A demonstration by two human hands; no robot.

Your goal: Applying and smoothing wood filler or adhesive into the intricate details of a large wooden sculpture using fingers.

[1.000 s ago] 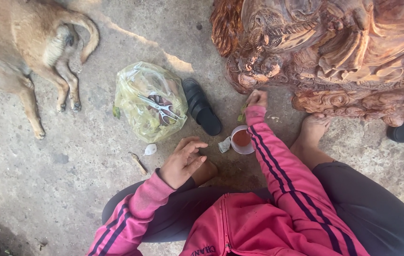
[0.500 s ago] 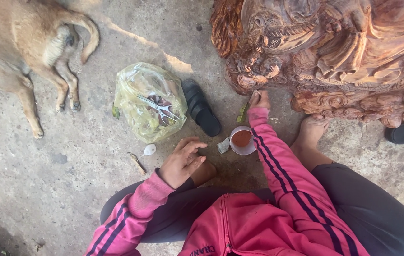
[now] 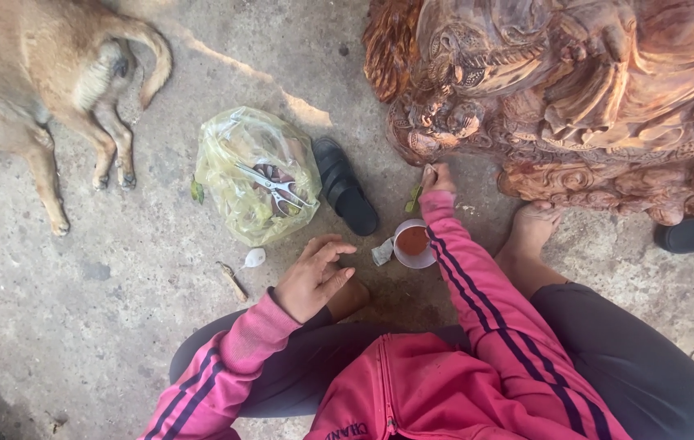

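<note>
Leaf (image 3: 414, 198) pinched in right hand (image 3: 438, 178) grip.

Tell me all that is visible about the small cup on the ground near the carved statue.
The cup is small, round and white, plastic by its look, standing upright and open on the concrete floor. It holds a reddish-brown content, liquid or paste. It stands just below the right hand, against the pink sleeve, in front of the statue. A small crumpled scrap lies at its left side, seemingly touching it. No hand holds it.
</note>
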